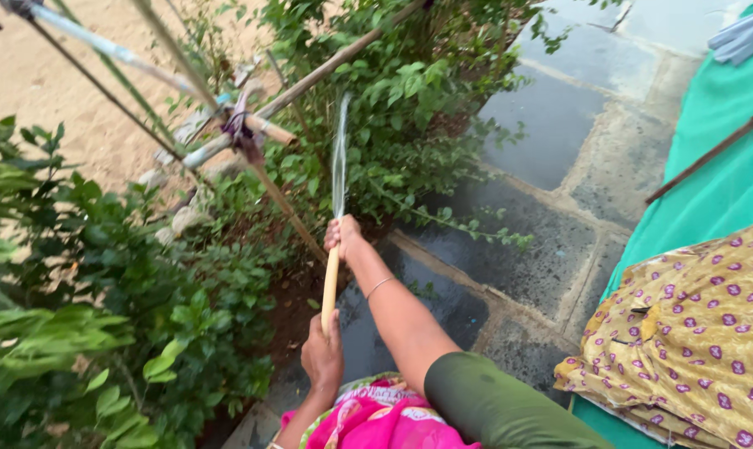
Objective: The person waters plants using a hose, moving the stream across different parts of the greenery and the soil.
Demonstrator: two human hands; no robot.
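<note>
Pink patterned cloth and a dark green sleeve fill the bottom edge of the head view. Just above them the left hand is clenched around the lower part of a yellow hose, which runs straight up to the right hand, whose fingers are wrapped tight around the hose's tip. From that tip a thin jet of water shoots upward into a leafy green shrub. A thin bangle circles the right wrist. Wet stone paving lies to the right, beside a green sheet and a yellow cloth with purple dots. Crossed wooden poles tied with cord stand among the plants, sandy ground beyond.
</note>
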